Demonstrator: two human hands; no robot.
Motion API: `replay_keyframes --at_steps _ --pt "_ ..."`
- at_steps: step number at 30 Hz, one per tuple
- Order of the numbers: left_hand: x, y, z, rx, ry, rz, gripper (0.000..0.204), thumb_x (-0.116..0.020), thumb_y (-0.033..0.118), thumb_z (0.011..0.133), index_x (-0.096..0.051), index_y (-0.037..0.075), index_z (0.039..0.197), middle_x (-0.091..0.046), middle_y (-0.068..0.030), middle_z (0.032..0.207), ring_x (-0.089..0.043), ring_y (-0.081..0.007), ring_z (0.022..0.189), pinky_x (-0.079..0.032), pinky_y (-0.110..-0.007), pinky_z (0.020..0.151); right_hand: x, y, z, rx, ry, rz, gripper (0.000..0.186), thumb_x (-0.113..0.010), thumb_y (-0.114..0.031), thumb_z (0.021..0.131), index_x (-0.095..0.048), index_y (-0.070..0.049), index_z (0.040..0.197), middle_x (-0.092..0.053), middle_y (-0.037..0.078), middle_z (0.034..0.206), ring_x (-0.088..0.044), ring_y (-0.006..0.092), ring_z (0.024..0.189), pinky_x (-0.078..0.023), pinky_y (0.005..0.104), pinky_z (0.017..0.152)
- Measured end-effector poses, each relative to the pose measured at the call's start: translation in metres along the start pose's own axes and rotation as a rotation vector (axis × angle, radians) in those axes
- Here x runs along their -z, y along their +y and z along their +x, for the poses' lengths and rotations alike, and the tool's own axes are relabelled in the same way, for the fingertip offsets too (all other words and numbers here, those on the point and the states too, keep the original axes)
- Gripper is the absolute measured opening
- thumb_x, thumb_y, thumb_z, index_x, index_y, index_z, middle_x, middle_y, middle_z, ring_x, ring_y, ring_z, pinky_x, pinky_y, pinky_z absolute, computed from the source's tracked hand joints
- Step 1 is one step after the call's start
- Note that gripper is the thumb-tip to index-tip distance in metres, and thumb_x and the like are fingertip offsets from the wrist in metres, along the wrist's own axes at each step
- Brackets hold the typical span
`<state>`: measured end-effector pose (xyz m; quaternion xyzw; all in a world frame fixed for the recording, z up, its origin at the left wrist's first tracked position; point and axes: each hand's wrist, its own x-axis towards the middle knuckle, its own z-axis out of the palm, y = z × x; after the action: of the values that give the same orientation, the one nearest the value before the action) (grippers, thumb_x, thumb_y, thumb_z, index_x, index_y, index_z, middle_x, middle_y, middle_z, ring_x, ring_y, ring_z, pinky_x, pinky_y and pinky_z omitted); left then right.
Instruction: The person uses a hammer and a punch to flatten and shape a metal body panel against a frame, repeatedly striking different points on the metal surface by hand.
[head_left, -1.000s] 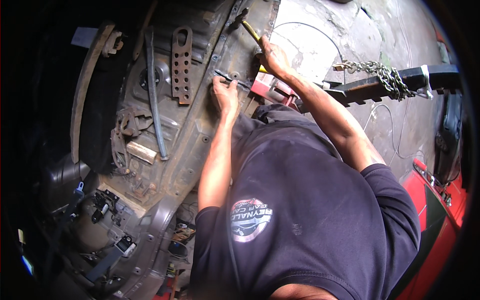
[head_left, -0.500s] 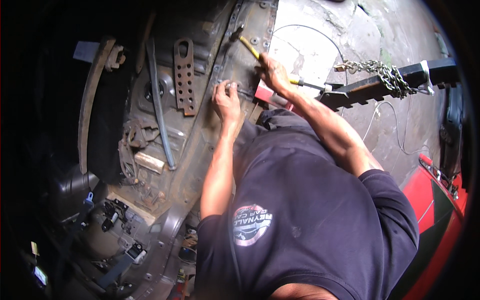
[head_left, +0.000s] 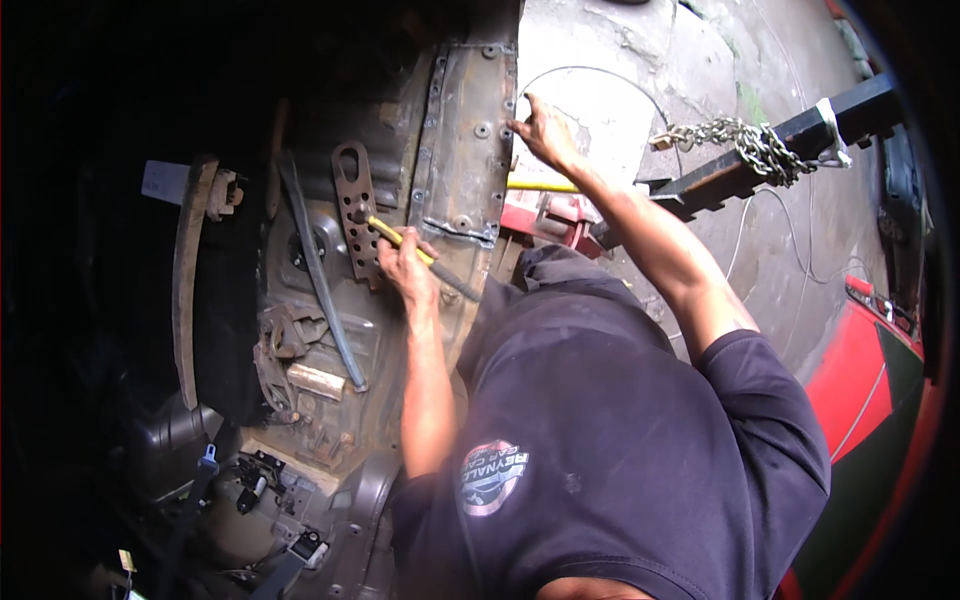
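Note:
My left hand (head_left: 408, 268) grips a yellow-handled tool (head_left: 400, 238) with a dark shaft. It holds the tool against the rusty car body, just below a bolted metal panel (head_left: 465, 140). A perforated rusty bracket (head_left: 352, 205) hangs just left of that hand. My right hand (head_left: 540, 130) rests with its fingers spread on the right edge of the bolted panel and holds nothing. My dark shirt fills the lower middle of the view.
A black steel beam (head_left: 790, 150) wrapped with a chain (head_left: 740, 140) crosses at the upper right, over a red jack-like piece (head_left: 545, 215). A black hose (head_left: 322, 285) runs down the rusty body. Red bodywork (head_left: 860, 375) lies at the right. Concrete floor (head_left: 640, 60) lies beyond.
The yellow-handled tool has passed from my right hand to my left, which moved down and left. My right hand has come to rest on the panel's edge.

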<state>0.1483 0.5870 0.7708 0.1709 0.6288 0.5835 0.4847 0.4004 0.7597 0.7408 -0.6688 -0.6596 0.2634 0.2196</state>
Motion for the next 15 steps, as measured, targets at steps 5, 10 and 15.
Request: replay_keyframes --at_steps 5,10,15 --pt "0.022 -0.001 0.015 0.000 0.053 0.232 0.013 -0.064 0.004 0.091 -0.051 0.004 0.093 -0.051 -0.0032 0.069 -0.049 -0.0111 0.048 -0.042 -0.027 0.041 -0.016 -0.010 0.009 -0.231 -0.113 0.119 0.053 -0.074 -0.028 0.086 -0.054 0.005 0.122 -0.066 0.031 0.107 -0.064 0.0460 0.106 -0.050 0.0506 0.092" --pt "0.047 -0.050 0.033 -0.190 0.048 0.525 0.018 -0.071 0.002 0.086 -0.053 0.003 0.083 -0.050 0.0003 0.064 -0.046 -0.0087 0.049 -0.039 -0.027 0.042 -0.030 -0.003 0.010 -0.270 -0.037 0.076 0.063 -0.077 -0.029 0.081 -0.055 0.005 0.128 -0.069 0.027 0.105 -0.070 0.0360 0.096 -0.055 0.0427 0.089" --pt "0.015 -0.030 0.025 -0.216 0.011 0.678 0.018 -0.075 0.006 0.080 -0.059 -0.002 0.077 -0.055 -0.0039 0.063 -0.047 -0.0124 0.059 -0.041 -0.034 0.057 -0.029 0.007 0.010 -0.205 -0.063 0.101 0.055 -0.075 -0.018 0.084 -0.053 0.004 0.130 -0.071 0.021 0.092 -0.073 0.0257 0.075 -0.060 0.0368 0.066"
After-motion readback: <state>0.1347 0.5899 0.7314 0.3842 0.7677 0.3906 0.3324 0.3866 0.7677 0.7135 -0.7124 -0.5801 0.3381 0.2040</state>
